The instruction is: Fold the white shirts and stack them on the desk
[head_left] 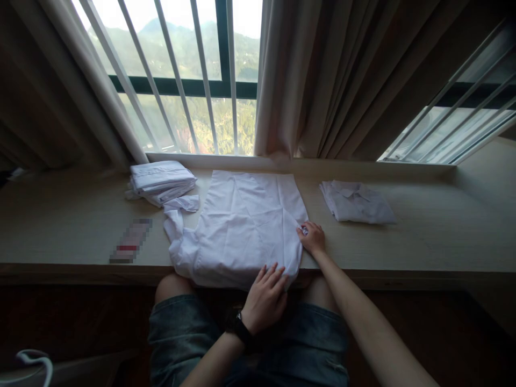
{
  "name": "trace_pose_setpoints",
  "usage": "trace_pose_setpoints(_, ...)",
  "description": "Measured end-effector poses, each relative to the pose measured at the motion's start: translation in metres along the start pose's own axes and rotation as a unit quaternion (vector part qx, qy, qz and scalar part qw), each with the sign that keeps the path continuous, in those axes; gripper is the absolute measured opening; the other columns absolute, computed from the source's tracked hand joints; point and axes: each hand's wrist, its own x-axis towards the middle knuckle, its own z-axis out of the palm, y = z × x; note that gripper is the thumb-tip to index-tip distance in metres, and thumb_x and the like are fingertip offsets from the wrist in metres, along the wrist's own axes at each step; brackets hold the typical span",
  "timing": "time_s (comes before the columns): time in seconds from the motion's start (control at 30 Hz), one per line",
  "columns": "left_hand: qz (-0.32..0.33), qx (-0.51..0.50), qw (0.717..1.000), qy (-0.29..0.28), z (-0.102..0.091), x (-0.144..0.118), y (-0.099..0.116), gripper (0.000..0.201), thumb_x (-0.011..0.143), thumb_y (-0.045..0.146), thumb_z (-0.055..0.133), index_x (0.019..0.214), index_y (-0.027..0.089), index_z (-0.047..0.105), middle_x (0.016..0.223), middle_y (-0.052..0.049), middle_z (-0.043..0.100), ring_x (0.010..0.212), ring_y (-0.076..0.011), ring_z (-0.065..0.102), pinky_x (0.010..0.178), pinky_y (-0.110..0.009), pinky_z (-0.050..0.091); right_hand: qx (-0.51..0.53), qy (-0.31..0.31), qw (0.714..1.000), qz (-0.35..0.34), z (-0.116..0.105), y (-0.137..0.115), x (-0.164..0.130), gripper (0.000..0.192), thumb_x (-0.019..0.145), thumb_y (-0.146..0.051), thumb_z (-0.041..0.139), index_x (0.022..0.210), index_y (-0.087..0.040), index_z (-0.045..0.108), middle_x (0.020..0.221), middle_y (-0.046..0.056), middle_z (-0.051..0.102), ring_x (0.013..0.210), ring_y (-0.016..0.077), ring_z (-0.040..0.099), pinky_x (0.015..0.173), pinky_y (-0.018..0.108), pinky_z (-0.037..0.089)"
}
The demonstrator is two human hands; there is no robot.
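Observation:
A white shirt (245,215) lies spread on the ledge, its near end hanging slightly over the front edge. One sleeve (174,228) is bunched at its left side. My left hand (266,298), below a black wristwatch, rests with its fingers stretched out on the shirt's near edge. At the right side of the cloth, my right hand (313,236) is closed, pinching a fold of the shirt between thumb and fingers.
Folded white garments (161,180) are stacked at the back left. A folded white shirt (358,201) lies to the right. A pixelated flat rectangular item (131,241) sits near the front left. Curtains (322,80) and a barred window (181,80) stand behind.

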Motion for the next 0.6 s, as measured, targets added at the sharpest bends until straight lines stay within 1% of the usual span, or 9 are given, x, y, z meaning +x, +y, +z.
trace_pose_setpoints(0.07,-0.09,0.017,0.993,0.075,-0.022,-0.019,-0.025,0.053,0.096,0.026,0.043,0.15,0.025,0.044,0.155,-0.008,0.045,0.149,-0.0256,0.031,0.123,-0.05,0.027,0.01,0.0,1.0,-0.005,0.001,0.001,-0.001,0.026,0.089,-0.038,0.054,0.095,-0.018,0.07,0.104,0.01,0.07,0.099,0.0246,0.06,0.096,0.038,0.043)
trace_pose_setpoints(0.1,-0.15,0.033,0.981,0.122,-0.036,-0.029,-0.042,0.054,0.096,0.026,0.044,0.15,0.025,0.043,0.153,-0.011,0.046,0.148,-0.0278,0.034,0.121,-0.051,0.029,0.015,0.0,1.0,-0.005,0.001,0.001,-0.002,0.026,0.089,-0.038,0.054,0.095,-0.019,0.07,0.104,0.01,0.07,0.099,0.0248,0.06,0.096,0.038,0.043)
trace_pose_setpoints(0.17,-0.276,0.077,0.934,0.211,-0.063,-0.047,-0.082,0.057,0.093,0.032,0.051,0.149,0.023,0.045,0.152,-0.016,0.045,0.145,-0.0346,0.036,0.118,-0.055,0.03,0.02,0.003,1.0,-0.003,0.001,0.0,-0.003,0.027,0.089,-0.039,0.053,0.097,-0.019,0.07,0.106,0.011,0.07,0.099,0.0255,0.06,0.096,0.039,0.044)
trace_pose_setpoints(0.23,-0.371,0.132,0.88,0.264,-0.09,-0.06,-0.121,0.064,0.09,0.04,0.057,0.149,0.018,0.043,0.153,-0.022,0.04,0.143,-0.04,0.035,0.117,-0.058,0.029,0.016,0.005,1.0,-0.006,0.001,-0.001,-0.004,0.03,0.089,-0.041,0.053,0.101,-0.019,0.068,0.107,0.011,0.07,0.101,0.0263,0.06,0.097,0.04,0.043)
trace_pose_setpoints(0.3,-0.425,0.165,0.846,0.276,-0.111,-0.065,-0.152,0.074,0.086,0.046,0.063,0.15,0.015,0.041,0.152,-0.024,0.039,0.141,-0.0421,0.036,0.115,-0.058,0.03,0.008,0.005,1.0,-0.015,0.0,-0.003,-0.005,0.033,0.089,-0.042,0.053,0.106,-0.018,0.067,0.109,0.012,0.069,0.103,0.0266,0.059,0.098,0.04,0.043)
trace_pose_setpoints(0.37,-0.459,0.183,0.825,0.274,-0.126,-0.062,-0.175,0.081,0.082,0.047,0.067,0.15,0.014,0.04,0.151,-0.026,0.039,0.139,-0.0441,0.037,0.113,-0.059,0.031,-0.002,-0.001,1.0,-0.024,0.0,-0.004,-0.007,0.034,0.089,-0.043,0.052,0.108,-0.018,0.066,0.11,0.012,0.068,0.104,0.0267,0.059,0.099,0.04,0.043)
trace_pose_setpoints(0.47,-0.479,0.171,0.822,0.257,-0.143,-0.05,-0.199,0.079,0.079,0.041,0.07,0.148,0.014,0.041,0.147,-0.028,0.044,0.134,-0.045,0.043,0.108,-0.057,0.036,-0.022,-0.014,0.999,-0.03,0.001,-0.003,-0.009,0.035,0.09,-0.044,0.051,0.107,-0.018,0.067,0.109,0.013,0.069,0.102,0.0272,0.06,0.098,0.041,0.043)
trace_pose_setpoints(0.53,-0.504,0.11,0.821,0.246,-0.154,-0.045,-0.215,0.067,0.077,0.033,0.071,0.139,0.015,0.051,0.137,-0.027,0.053,0.13,-0.0445,0.048,0.103,-0.054,0.041,-0.034,-0.016,0.999,-0.03,0.002,-0.002,-0.009,0.036,0.089,-0.044,0.051,0.106,-0.017,0.067,0.108,0.013,0.069,0.102,0.0274,0.06,0.097,0.041,0.043)
trace_pose_setpoints(0.6,-0.533,-0.03,0.794,0.292,-0.168,-0.045,-0.232,0.047,0.075,0.027,0.072,0.12,0.017,0.063,0.126,-0.023,0.062,0.128,-0.044,0.049,0.097,-0.049,0.045,-0.038,-0.016,0.999,-0.031,0.003,-0.001,-0.009,0.036,0.088,-0.043,0.05,0.105,-0.017,0.067,0.108,0.013,0.069,0.101,0.0273,0.06,0.096,0.041,0.043)
